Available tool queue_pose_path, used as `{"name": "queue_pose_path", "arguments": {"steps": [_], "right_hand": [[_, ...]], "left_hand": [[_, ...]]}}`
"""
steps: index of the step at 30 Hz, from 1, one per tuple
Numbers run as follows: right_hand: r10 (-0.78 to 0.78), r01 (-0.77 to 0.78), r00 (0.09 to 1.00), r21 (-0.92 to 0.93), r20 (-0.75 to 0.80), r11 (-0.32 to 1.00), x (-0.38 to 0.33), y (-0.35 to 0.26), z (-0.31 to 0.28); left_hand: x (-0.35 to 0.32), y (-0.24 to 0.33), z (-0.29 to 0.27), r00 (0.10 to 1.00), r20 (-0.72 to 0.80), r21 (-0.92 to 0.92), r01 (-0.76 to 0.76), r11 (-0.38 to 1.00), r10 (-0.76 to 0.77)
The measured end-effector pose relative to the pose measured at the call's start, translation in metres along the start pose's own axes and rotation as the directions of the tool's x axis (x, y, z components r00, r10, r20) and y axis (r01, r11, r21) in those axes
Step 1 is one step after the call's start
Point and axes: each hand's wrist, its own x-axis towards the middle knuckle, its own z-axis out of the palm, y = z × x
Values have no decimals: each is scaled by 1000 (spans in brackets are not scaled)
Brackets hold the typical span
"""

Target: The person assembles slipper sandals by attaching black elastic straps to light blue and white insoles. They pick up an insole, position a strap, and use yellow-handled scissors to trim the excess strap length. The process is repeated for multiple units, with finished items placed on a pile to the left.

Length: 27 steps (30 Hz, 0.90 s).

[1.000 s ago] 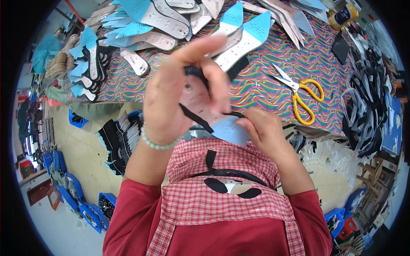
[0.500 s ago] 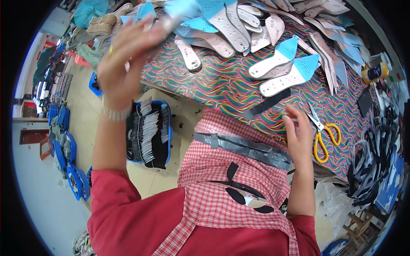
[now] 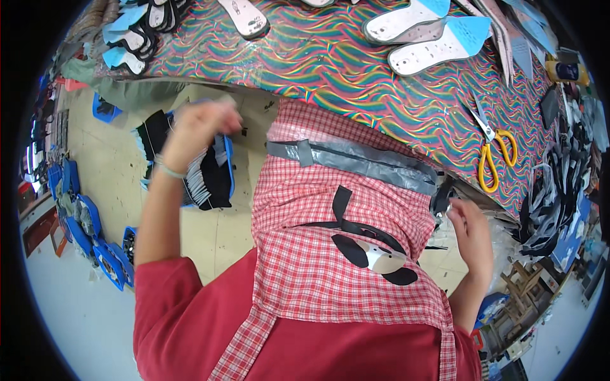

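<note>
My left hand (image 3: 202, 124) is blurred and hangs over a blue basket (image 3: 230, 168) left of the table; whether its fingers hold anything cannot be made out. Dark pieces with pale edges (image 3: 198, 174) are packed in that basket. Low beside the table's front edge, my right hand (image 3: 471, 235) has its fingers apart. Just beyond its fingertips is a crumpled black strip (image 3: 443, 195); contact with the fingers is unclear. Yellow-handled scissors (image 3: 490, 136) lie partly spread on the table, above my right hand. White insoles with blue pointed toes (image 3: 426, 57) lie further back.
The table (image 3: 305, 76) has a wavy, multicoloured cover. More insoles (image 3: 130, 41) are stacked at its far left. Black and grey strips (image 3: 546, 197) hang in a bundle at the right. Several blue baskets (image 3: 79, 219) stand on the floor at left, and a wooden stool (image 3: 527, 289) at lower right.
My left hand has come down from above the insoles to over the basket. My right hand has dropped below the table edge. The dark strip is gone from the tabletop; the view has shifted.
</note>
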Motion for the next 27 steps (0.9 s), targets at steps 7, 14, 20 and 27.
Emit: {"name": "queue_pose_path", "arguments": {"steps": [7,14,20,27], "right_hand": [[-225,242,969,204,-106,949,29,-56,46],[-693,709,702,63,-163,703,122,-117,148],[-682,679,731,107,-11,726,121,-123,149],[-774,821,571,204,-272,534,126,-180,151]], "left_hand": [[-21,-119,116,819,86,-694,458,556,-567],[-57,-68,105,904,-284,-921,-163,355,-320],[-91,-80,85,930,-360,-929,-365,-67,-68],[-89,-55,84,958,-288,-946,-285,-157,-5]]}}
